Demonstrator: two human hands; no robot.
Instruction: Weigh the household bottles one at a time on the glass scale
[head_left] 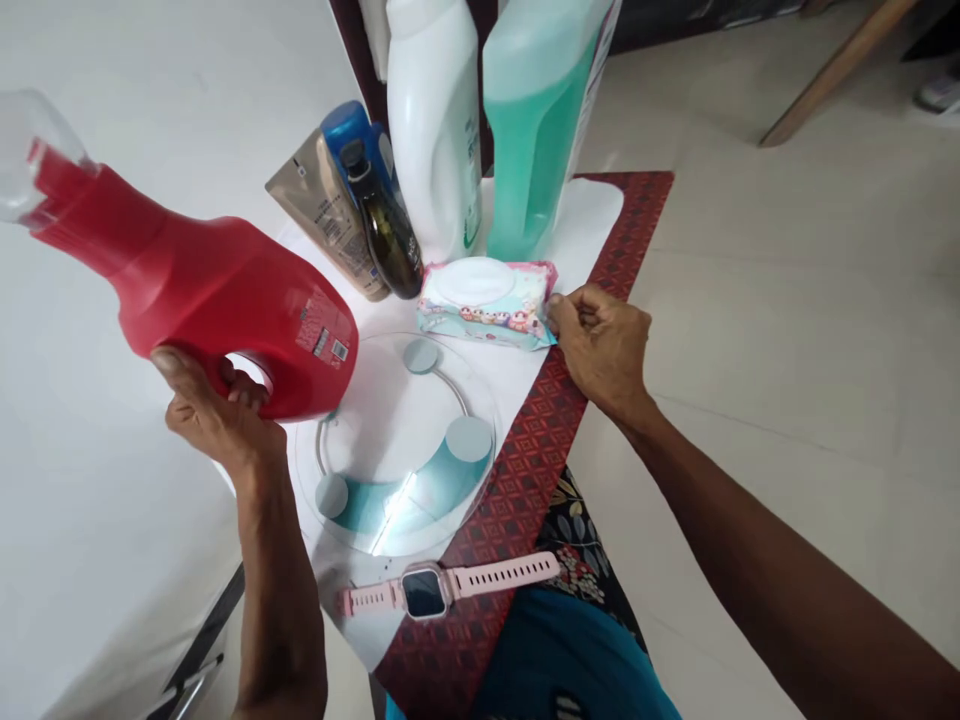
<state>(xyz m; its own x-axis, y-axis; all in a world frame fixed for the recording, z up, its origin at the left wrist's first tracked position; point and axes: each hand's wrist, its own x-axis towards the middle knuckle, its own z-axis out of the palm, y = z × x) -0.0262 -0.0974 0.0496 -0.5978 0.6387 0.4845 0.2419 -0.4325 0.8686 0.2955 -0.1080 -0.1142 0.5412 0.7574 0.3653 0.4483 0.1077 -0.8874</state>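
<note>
My left hand (pixel 225 405) is wrapped round the handle of a red detergent bottle (pixel 202 275) with a clear cap, tilted and raised over the left side of the table. At the right, my right hand (pixel 604 345) pinches the end of a pack of wet wipes (pixel 484 310) with a white lid. The pack lies on the white sheet, in front of a white bottle (pixel 431 130) and a bottle of green liquid (pixel 529 140). Nearer me lies a round glass scale (pixel 382 420) with grey discs, under the red bottle's base.
A pink-strapped smartwatch (pixel 424 590) rests at the table's near end. A brown tube (pixel 319 205), a dark pump bottle (pixel 386 220) and a blue bottle (pixel 349 125) stand by the wall. The red patterned table cover (pixel 517 450) edges the right side above a tiled floor.
</note>
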